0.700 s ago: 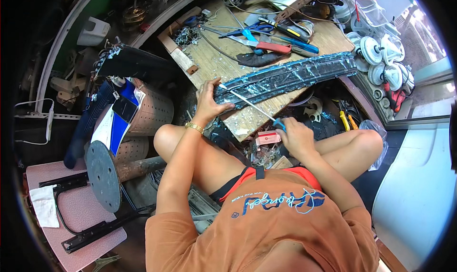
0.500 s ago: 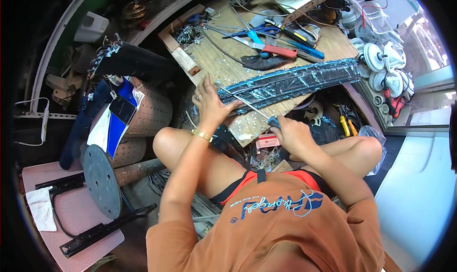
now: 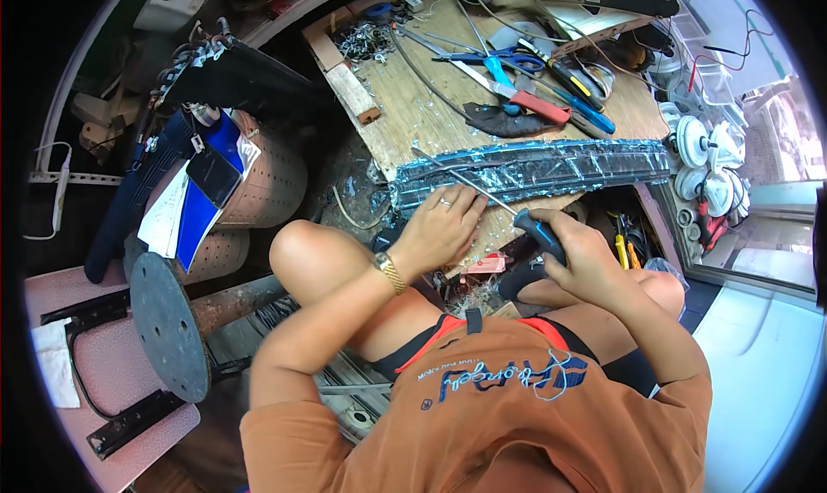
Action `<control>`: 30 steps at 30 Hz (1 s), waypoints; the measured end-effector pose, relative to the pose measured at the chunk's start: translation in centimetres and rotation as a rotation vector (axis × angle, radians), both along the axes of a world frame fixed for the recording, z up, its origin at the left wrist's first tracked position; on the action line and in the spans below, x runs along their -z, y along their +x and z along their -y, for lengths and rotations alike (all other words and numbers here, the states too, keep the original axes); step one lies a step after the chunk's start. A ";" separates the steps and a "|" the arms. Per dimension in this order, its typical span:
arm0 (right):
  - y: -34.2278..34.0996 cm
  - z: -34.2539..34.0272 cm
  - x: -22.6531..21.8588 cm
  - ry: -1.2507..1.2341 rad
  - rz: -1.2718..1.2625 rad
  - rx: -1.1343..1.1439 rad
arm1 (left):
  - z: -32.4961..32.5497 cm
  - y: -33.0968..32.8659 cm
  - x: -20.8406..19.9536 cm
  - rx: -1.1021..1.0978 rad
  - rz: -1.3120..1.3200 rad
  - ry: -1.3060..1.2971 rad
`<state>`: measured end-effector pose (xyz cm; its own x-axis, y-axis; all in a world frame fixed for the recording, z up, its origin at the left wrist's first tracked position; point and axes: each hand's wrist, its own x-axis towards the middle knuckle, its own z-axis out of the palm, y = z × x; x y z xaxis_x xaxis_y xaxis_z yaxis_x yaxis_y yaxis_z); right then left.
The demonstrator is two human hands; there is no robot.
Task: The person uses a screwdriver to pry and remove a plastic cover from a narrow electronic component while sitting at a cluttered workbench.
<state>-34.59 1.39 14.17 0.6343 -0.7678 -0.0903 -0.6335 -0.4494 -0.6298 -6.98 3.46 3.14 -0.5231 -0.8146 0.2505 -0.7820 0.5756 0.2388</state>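
A long black panel [image 3: 551,171], dented and wrapped in shiny plastic film, lies across the near side of a wooden board. My left hand [image 3: 441,227] grips its near edge left of the middle, with bent fingers over the edge and the thumb hidden. My right hand [image 3: 586,256] is closed around the dark grey-blue handle of a screwdriver [image 3: 539,234]. The long thin shaft slants up and left across the panel, its tip near the panel's far left edge. Pale flakes are scattered beside that edge.
Beyond the panel lie a red-handled knife [image 3: 541,107], blue-handled scissors [image 3: 517,59] and a yellow-and-black tool [image 3: 577,81]. A heap of metal bits [image 3: 362,40] sits at the far left. White round parts [image 3: 692,141] stack at the right. A phone [image 3: 213,176] rests on papers at the left.
My left hand has moved from the panel's left end to its near edge, further right. My right hand and the screwdriver have shifted right in the view, which has itself moved.
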 end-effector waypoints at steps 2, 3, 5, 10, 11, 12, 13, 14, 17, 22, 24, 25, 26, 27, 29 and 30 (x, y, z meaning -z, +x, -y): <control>0.3 0.3 0.1 0.001 -0.029 0.022 | 1.6 1.8 -0.7 0.168 0.145 -0.061; 0.5 0.4 0.0 -0.002 -0.051 0.037 | 2.8 3.3 -0.9 0.292 0.198 -0.133; 0.6 0.5 0.1 0.040 -0.063 0.036 | 5.0 5.5 -0.8 0.504 0.290 -0.163; 0.0 0.4 1.5 0.067 -0.006 0.037 | 6.0 4.1 0.6 0.754 0.221 -0.064; -0.1 0.4 1.7 0.122 0.000 0.044 | 6.0 4.1 0.9 0.748 0.213 -0.002; 0.1 0.3 1.8 0.181 0.009 0.049 | 5.9 4.3 0.8 0.741 0.207 0.066; 0.2 0.2 1.6 0.216 0.004 0.029 | 6.0 4.2 0.8 0.739 0.209 0.073; 0.4 0.5 1.1 0.222 0.007 0.025 | 6.1 4.0 0.8 0.751 0.220 0.069; 0.9 0.9 -0.4 0.301 0.035 -0.015 | 6.1 3.7 0.8 0.772 0.212 0.109; 1.2 3.6 -2.5 0.437 -0.002 -0.081 | 6.2 3.4 1.0 0.797 0.217 0.117; 2.0 5.6 -4.4 0.504 -0.001 -0.085 | 6.2 3.4 1.0 0.787 0.222 0.120; 3.5 7.3 -6.8 0.716 -0.126 0.014 | 6.1 3.5 1.0 0.775 0.226 0.122; 4.6 8.5 -8.4 0.930 -0.258 0.118 | 5.8 3.5 1.1 0.771 0.217 0.131; 5.2 9.0 -9.1 0.961 -0.298 0.156 | 5.9 3.4 1.1 0.765 0.205 0.109; 5.5 11.5 -9.9 1.026 -0.321 0.142 | 6.4 3.3 0.3 0.760 0.235 0.072; 5.4 12.6 -10.0 1.055 -0.328 0.154 | 6.4 3.1 0.6 0.760 0.233 0.070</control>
